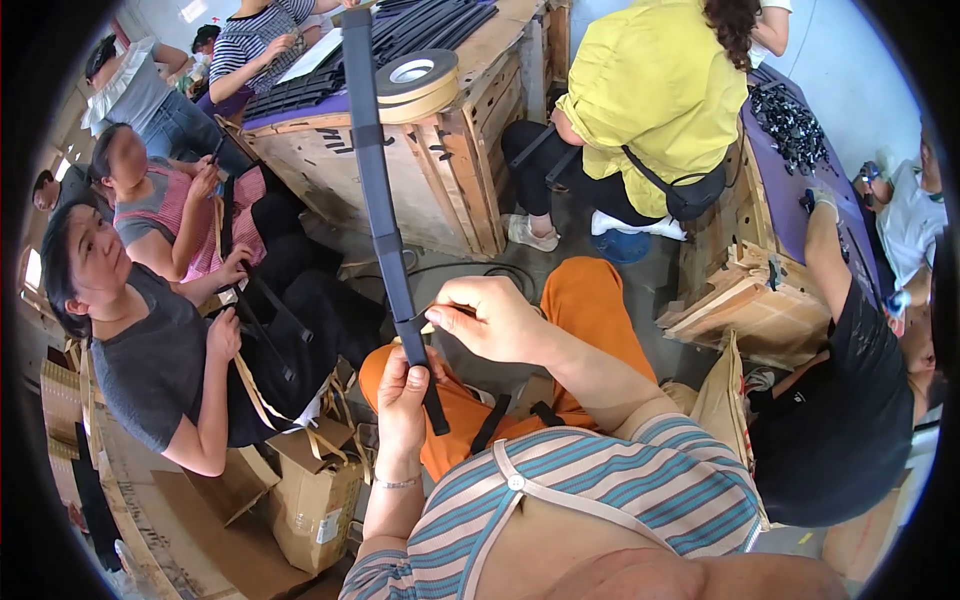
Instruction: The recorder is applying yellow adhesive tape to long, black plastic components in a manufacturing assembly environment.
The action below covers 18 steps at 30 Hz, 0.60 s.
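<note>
Matt black rubbery strip [378,170], rough raw-wood crate [440,170] – glossy tape roll [416,84], orange cloth trousers [590,300]

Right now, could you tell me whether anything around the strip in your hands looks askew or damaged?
Nothing stands out. The long black strip is held upright, with the left hand gripping its lower end and the right hand pinching beside it. It shows no visible tear.

Bright, even daylight, soft shadows, sharp centre, fisheye bending and dark rim.
</note>
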{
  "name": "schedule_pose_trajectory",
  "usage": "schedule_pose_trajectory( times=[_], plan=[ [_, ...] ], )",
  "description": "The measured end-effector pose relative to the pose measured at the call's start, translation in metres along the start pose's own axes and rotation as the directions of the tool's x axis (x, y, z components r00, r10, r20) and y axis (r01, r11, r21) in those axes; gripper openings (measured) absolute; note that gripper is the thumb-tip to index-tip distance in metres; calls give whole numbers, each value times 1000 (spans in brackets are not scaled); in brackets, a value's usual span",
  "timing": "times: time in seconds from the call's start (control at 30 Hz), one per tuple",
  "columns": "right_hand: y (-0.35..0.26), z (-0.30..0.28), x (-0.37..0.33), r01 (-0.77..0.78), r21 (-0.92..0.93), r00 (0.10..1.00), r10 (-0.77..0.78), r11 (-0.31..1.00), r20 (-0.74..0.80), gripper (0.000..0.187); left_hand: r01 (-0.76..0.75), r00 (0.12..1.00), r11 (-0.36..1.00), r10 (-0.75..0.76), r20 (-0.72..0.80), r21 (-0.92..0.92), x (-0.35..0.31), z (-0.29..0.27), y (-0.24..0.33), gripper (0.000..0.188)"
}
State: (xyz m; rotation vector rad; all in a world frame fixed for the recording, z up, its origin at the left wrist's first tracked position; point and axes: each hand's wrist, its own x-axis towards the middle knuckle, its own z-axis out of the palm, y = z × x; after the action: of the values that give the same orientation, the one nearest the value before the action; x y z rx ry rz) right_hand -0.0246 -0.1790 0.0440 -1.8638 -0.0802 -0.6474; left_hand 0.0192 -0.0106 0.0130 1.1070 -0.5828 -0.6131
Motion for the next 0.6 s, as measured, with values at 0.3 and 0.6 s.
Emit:
schedule_pose_trajectory(
  times=[0.3, 0.6],
  plan=[
    [7, 7, 7, -9, -23, 1000, 9, 1000, 2, 9, 110, 952, 993, -92, -292, 48, 13, -4, 4, 20],
    [-5, 1, 10, -80, -36, 997, 80, 996, 6, 9, 146, 946, 988, -128, -298, 40, 29, -14, 3, 14]
  ],
)
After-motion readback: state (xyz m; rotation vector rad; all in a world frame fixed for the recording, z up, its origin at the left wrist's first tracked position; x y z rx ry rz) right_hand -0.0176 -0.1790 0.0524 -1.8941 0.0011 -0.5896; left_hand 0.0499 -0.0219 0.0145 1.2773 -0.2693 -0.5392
